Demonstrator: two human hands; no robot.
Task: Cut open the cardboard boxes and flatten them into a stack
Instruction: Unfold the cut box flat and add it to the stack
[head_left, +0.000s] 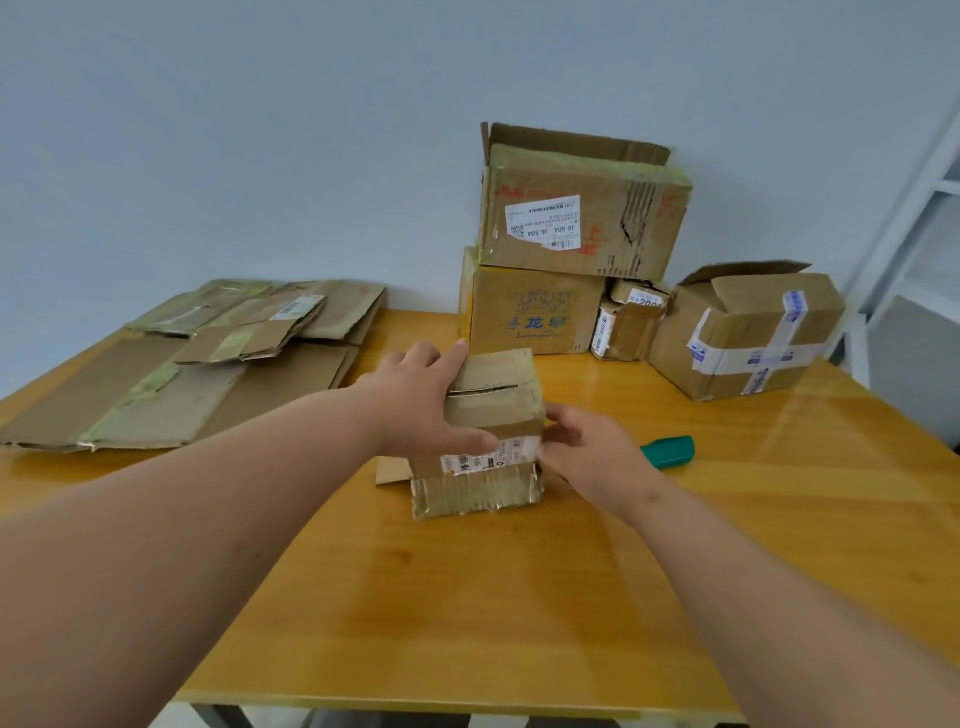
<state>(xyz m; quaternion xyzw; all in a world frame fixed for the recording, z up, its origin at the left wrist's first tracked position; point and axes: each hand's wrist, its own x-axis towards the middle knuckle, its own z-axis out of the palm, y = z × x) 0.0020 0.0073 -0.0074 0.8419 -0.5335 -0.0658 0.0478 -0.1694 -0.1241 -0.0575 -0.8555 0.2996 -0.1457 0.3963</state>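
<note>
A small cardboard box (493, 400) stands in the middle of the wooden table (467, 597), its top seam slit and its lower flaps splayed out on the tabletop. My left hand (421, 400) grips its left side, index finger along the top edge and thumb across the front above the white label. My right hand (587, 452) holds the box's right side with curled fingers. A green utility knife (670, 452) lies on the table just right of my right hand. A stack of flattened cardboard (197, 374) lies at the far left.
Several unflattened boxes stand at the back against the wall: a large one (582, 208) on top of a printed box (530, 317), a small torn one (628, 322), and a taped box (748, 332) at the right. A white shelf frame (924, 234) stands beyond the table's right edge.
</note>
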